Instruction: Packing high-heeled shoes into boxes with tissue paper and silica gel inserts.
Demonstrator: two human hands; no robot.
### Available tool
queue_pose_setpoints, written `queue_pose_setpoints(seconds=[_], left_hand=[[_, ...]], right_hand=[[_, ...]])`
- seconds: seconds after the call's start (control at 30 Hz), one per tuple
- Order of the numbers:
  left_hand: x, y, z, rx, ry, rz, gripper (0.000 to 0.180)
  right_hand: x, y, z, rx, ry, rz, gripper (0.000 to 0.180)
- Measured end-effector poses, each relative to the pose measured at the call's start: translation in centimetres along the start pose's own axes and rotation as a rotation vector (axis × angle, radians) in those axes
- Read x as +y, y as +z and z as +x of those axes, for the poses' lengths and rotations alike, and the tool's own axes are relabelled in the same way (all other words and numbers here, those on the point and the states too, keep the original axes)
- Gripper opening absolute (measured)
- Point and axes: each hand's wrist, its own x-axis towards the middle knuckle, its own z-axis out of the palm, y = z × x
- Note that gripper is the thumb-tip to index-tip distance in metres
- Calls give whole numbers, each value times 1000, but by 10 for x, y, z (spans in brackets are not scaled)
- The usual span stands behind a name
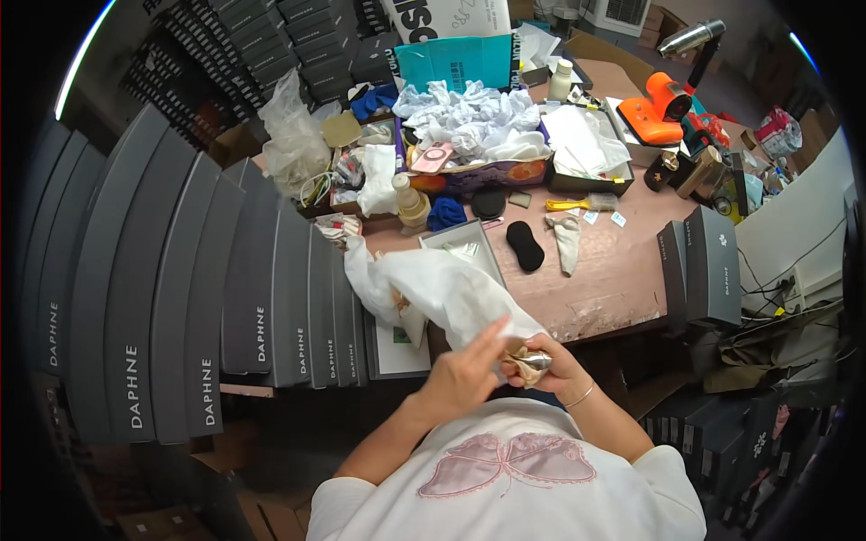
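Note:
In front of my chest, my right hand [561, 368] is closed around a beige item with a shiny silvery end [536, 361]; it looks like part of a shoe, mostly hidden by fingers. Beside it, my left hand [465, 371] is blurred by motion, its fingers against or just over the white tissue paper [442, 284]. That paper stretches from my hands up and left, draping over an open shoe box [401, 363]. Something beige shows through a gap in the paper, too covered to name. A second open grey box [487, 252] lies behind the paper.
Tall stacks of grey shoe boxes [135, 298] line my left; more boxes [713, 270] stand at the right table edge. On the pink table lie a black insole-shaped pad [525, 246], a yellow-handled brush [582, 204], a pump bottle [410, 206] and a carton of crumpled paper [478, 176].

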Motion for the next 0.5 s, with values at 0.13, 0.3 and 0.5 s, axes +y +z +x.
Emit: queue_pose_setpoints(seconds=[0.13,0.3,0.5], left_hand=[[37,72,23,-77,311,-36,44],[42,131,38,-285,447,-184,56],[7,125,47,-156,-210,-707,58]], right_hand=[[1,-46,7,448,-510,69,39],[-57,-100,-35,582,-629,-63,41],[-139,-183,-52,890,-657,-494,44]])
